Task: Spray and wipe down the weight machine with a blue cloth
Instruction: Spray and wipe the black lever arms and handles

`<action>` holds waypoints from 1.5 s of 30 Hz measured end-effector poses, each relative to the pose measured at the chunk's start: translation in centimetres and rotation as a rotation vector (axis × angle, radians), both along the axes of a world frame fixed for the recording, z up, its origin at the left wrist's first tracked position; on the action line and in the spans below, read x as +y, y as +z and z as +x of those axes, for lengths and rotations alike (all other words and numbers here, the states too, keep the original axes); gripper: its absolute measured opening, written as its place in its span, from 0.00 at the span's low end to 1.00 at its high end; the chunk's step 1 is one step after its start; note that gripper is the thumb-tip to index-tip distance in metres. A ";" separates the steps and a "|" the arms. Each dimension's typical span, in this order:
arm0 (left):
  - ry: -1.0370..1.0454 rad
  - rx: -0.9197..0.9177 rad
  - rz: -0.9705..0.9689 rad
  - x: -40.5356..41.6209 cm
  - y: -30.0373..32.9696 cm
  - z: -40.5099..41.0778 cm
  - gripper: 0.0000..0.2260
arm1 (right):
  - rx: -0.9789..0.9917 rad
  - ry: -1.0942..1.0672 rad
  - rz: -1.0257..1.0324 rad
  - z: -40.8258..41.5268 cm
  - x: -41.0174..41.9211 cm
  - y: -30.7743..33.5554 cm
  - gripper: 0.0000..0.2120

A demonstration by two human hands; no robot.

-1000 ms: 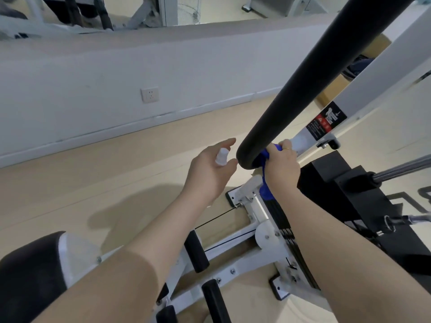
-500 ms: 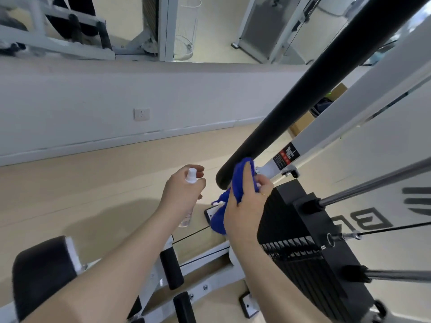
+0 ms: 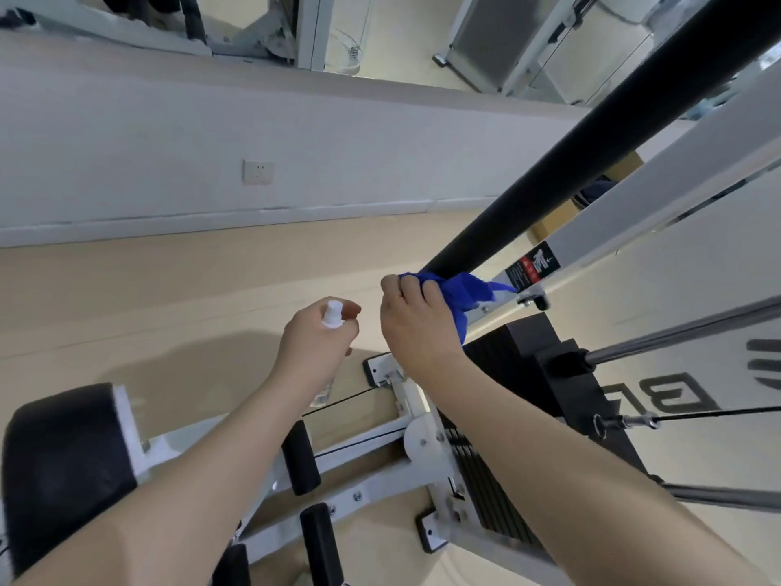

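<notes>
Blue cloth [image 3: 460, 294] bunched under right fingers [image 3: 416, 291] (against bar [image 3: 566, 171])

blue cloth [image 3: 462, 291], black bar [image 3: 591, 154], white frame [image 3: 659, 196]

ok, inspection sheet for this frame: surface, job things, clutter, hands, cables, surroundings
Surface: beige floor, shadowed beneath the arms.
Job's things: blue cloth wrapped on the lower end of the black padded bar; spray bottle, white nozzle up.
Clutter: nothing seen.
Hands: right hand grips the cloth; left hand holds the bottle.
Cables: black machine cable beside the weight stack.
Surroundings: wall socket, mirror above.
</notes>
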State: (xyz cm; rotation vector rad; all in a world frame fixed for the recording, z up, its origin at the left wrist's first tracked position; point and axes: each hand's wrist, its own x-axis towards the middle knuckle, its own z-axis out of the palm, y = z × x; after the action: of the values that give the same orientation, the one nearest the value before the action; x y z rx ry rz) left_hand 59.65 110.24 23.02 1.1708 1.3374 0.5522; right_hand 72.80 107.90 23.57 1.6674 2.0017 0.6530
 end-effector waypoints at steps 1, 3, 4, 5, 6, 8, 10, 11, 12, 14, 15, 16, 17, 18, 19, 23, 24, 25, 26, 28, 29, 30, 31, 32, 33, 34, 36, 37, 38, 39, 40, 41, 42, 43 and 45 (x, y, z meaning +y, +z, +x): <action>0.004 0.003 -0.009 -0.2 -0.1 -0.1 0.09 | -0.042 0.040 -0.005 0.0 0.1 0.9 0.06; -0.008 -0.004 -0.013 -0.4 0.2 0.0 0.09 | -0.082 0.070 0.087 0.4 0.5 3.5 0.02; -0.018 -0.010 -0.015 -0.4 0.3 0.1 0.08 | -0.049 0.052 0.169 0.4 0.9 4.8 0.06; -0.028 -0.017 -0.011 -0.4 0.3 0.2 0.08 | -0.014 0.028 0.247 0.4 1.3 5.6 0.11; -0.040 -0.026 -0.002 -0.4 0.4 0.3 0.08 | 0.006 -0.015 0.290 0.3 1.6 5.8 0.13; -0.051 -0.031 0.012 -0.1 0.4 0.4 0.09 | -0.014 -0.049 0.250 -0.5 2.0 4.7 0.10; -0.035 -0.026 0.008 0.2 0.1 0.3 0.09 | -0.046 -0.079 0.048 -1.4 2.0 1.8 0.04; -0.019 -0.024 0.009 0.3 -0.2 0.1 0.09 | -0.060 -0.108 -0.062 -1.7 2.0 0.3 0.04; -0.001 -0.023 0.010 0.4 -0.4 0.0 0.08 | -0.071 -0.131 -0.150 -2.1 2.1 -0.9 0.05; 0.023 -0.014 0.008 0.5 -0.6 -0.3 0.08 | -0.072 -0.121 -0.272 -2.4 2.4 -1.5 0.07; 0.028 -0.006 0.012 0.6 -0.5 -0.3 0.07 | -0.087 -0.102 -0.290 -2.5 2.5 -0.9 0.07; 0.027 -0.003 0.013 0.5 -0.2 -0.3 0.07 | -0.080 -0.086 -0.288 -2.5 2.4 0.2 0.07; 0.021 -0.007 0.012 0.5 0.0 -0.2 0.07 | -0.033 -0.099 -0.277 -2.4 2.3 1.5 0.06; 0.010 -0.014 0.011 0.5 0.1 0.0 0.06 | 0.022 -0.126 -0.231 -2.2 2.2 3.0 0.05; -0.003 -0.021 0.010 0.5 0.3 0.2 0.06 | 0.060 -0.151 -0.152 -1.9 2.3 4.2 0.03; 0.028 -0.044 0.017 1.1 0.6 1.2 0.06 | 0.026 -0.189 0.066 -1.9 2.7 6.0 0.06; 0.075 -0.044 0.023 1.4 0.7 1.4 0.06 | 0.005 -0.204 -0.048 -1.9 2.7 4.7 0.04; 0.122 -0.047 0.036 1.6 0.6 1.6 0.06 | -0.042 -0.209 -0.135 -2.0 2.8 2.8 0.04; 0.160 -0.054 0.052 1.6 0.6 1.7 0.06 | -0.083 -0.186 -0.166 -2.3 2.8 1.1 0.07; 0.181 -0.059 0.093 1.9 0.5 1.7 0.06 | -0.202 -0.165 -0.266 -2.6 3.4 -2.0 0.11; 0.173 -0.057 0.099 2.1 0.6 1.7 0.06 | -0.270 -0.140 -0.368 -2.5 3.3 -3.1 0.10; 0.163 -0.052 0.100 2.1 0.6 1.5 0.06 | -0.315 -0.135 -0.487 -2.6 3.2 -3.9 0.06; 0.153 -0.049 0.097 2.0 0.8 1.4 0.06 | -0.354 -0.177 -0.592 -2.7 3.1 -4.7 0.04; 0.144 -0.051 0.095 1.9 1.0 1.2 0.06 | -0.334 -0.251 -0.677 -2.2 2.4 -5.4 0.03; 0.134 -0.056 0.089 1.8 1.3 1.2 0.06 | -0.265 -0.275 -0.686 -1.3 1.3 -5.5 0.04; 0.125 -0.060 0.077 1.7 1.5 1.1 0.06 | -0.170 -0.314 -0.682 0.0 0.2 -5.5 0.06; 0.112 -0.066 0.067 1.6 2.2 1.2 0.05 | 0.118 -0.553 -0.565 3.3 -2.2 -4.9 0.10; 0.099 -0.063 0.074 1.7 2.3 1.4 0.05 | 0.248 -0.716 -0.451 4.8 -3.2 -4.3 0.09; 0.080 -0.059 0.087 1.7 2.5 1.6 0.05 | 0.471 -0.914 -0.293 6.6 -4.1 -4.3 0.09; 0.054 -0.054 0.108 1.8 2.6 2.0 0.06 | 0.685 -1.077 -0.158 7.7 -4.4 -4.3 0.09; 0.024 -0.055 0.129 1.8 2.7 2.6 0.07 | 0.923 -1.222 -0.020 8.8 -4.3 -4.4 0.09; -0.004 -0.058 0.149 1.8 2.7 3.0 0.09 | 1.176 -1.326 0.115 8.7 -3.8 -4.1 0.08; -0.040 -0.049 0.172 1.8 2.6 3.6 0.11 | 1.374 -1.383 0.189 8.2 -3.3 -3.7 0.07; -0.076 -0.022 0.195 1.9 2.5 4.0 0.13 | 1.520 -1.437 0.231 7.4 -2.7 -3.5 0.06; -0.142 0.064 0.224 2.0 2.0 5.3 0.17 | 1.707 -1.525 0.387 6.5 -1.6 -4.3 0.03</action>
State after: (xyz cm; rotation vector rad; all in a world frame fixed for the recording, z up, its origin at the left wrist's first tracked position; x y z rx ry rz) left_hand 64.93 112.25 25.01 1.4658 1.2571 0.5761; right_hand 79.31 106.33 19.22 3.5908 0.1703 -1.3921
